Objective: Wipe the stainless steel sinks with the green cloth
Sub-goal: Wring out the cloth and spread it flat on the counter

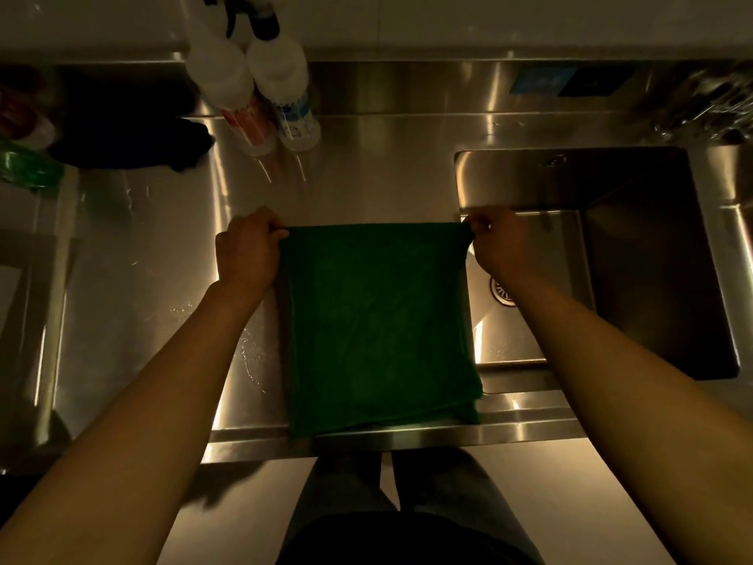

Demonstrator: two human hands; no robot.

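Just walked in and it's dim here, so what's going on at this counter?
A person stretches the green cloth between both hands: the left hand pinches one far corner, the right hand the other. The cloth spreads over the steel counter, beside the sink on the right. Two spray bottles stand behind.

Left hand (pixel 246 250) and right hand (pixel 503 246) are bare, forearms (pixel 175 381) too. Trousers (pixel 338 495) are dark grey, top (pixel 407 540) is black.
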